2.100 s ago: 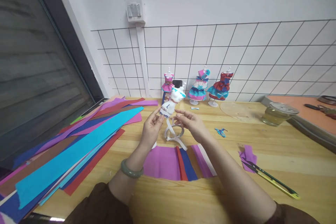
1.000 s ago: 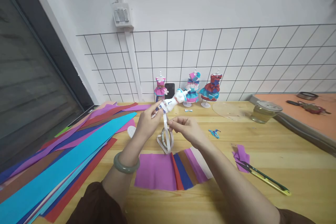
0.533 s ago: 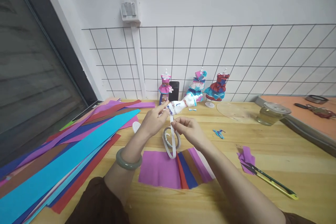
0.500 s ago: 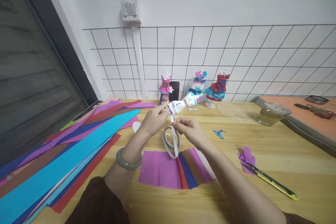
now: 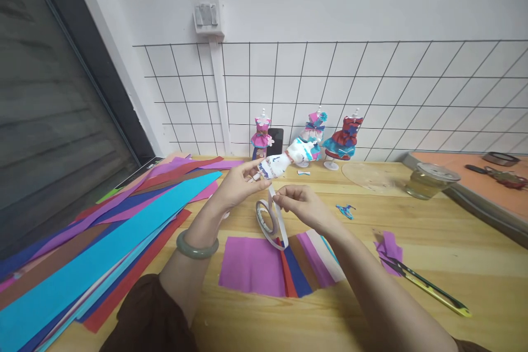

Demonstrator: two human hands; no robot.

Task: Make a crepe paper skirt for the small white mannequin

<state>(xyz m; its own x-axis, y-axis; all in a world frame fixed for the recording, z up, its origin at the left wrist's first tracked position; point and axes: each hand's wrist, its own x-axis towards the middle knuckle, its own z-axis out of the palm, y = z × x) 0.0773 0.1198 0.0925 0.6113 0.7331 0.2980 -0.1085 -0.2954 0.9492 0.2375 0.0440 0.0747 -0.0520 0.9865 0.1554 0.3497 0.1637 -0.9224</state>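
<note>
My left hand point(image 5: 241, 184) is closed round the lower end of a small white mannequin form point(image 5: 276, 165), which lies tilted with its blue-trimmed top toward the upper right. My right hand point(image 5: 299, 201) pinches a white tape strip point(image 5: 280, 223) just below the form. The strip loops down to a tape roll point(image 5: 265, 217), which hangs or stands behind it; whether it touches the table cannot be made out. Under the loop lie a purple crepe sheet point(image 5: 251, 267) and red, blue, brown and white pieces side by side.
Long coloured paper strips point(image 5: 111, 242) cover the left. Dressed mannequins point(image 5: 346, 135) and a phone point(image 5: 275, 140) stand at the wall. To the right are scissors point(image 5: 433, 289), purple scraps point(image 5: 388, 250), a blue bow point(image 5: 345, 210) and a lidded cup point(image 5: 429, 181).
The form has turned in my left hand, whose fingers have shifted behind its lower end. The tape loop and roll have swung slightly. My right hand keeps its pinch on the tape.
</note>
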